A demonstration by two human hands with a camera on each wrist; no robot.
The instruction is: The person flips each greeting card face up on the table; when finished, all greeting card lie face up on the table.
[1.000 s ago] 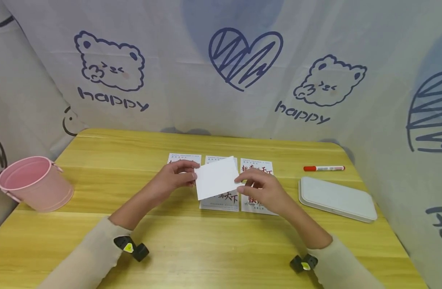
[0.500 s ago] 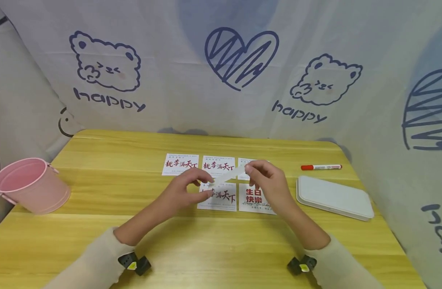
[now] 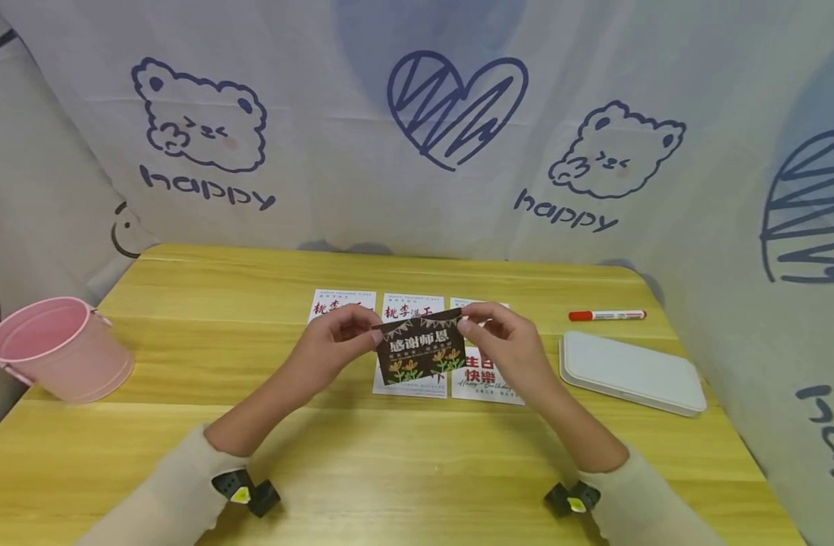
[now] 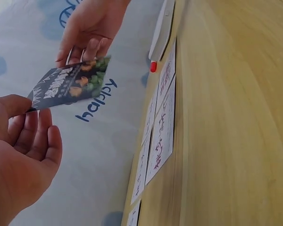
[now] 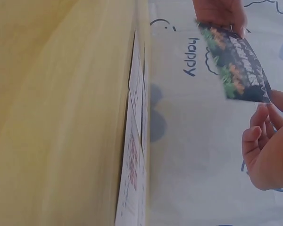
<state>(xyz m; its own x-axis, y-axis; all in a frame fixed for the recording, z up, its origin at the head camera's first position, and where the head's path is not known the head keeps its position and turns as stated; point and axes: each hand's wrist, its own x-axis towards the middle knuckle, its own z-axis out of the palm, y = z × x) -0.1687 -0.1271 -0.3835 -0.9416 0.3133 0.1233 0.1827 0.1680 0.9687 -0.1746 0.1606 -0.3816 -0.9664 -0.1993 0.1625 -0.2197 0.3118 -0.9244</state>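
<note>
A dark greeting card (image 3: 422,349) with white lettering, bunting and orange flowers is held up over the table, its printed face toward the head camera. My left hand (image 3: 324,349) pinches its left edge between thumb and fingers. At the upper right corner my right hand (image 3: 509,349) pinches it the same way. In the left wrist view the card (image 4: 70,82) hangs clear of the tabletop between both hands. Behind and below it lie white cards with red characters, in two rows; the one reading as a birthday card (image 3: 488,379) is at the front right. The held card partly covers several of them.
A pink bucket (image 3: 62,349) stands at the table's left. On the right lie a white flat case (image 3: 631,373) and a red-capped marker (image 3: 606,315). A printed curtain (image 3: 335,174) hangs behind the wooden table (image 3: 390,470).
The card has been flipped: its blank white side faced the head camera, then it showed nearly edge-on, and now its dark printed side shows. Both hands stay on it.
</note>
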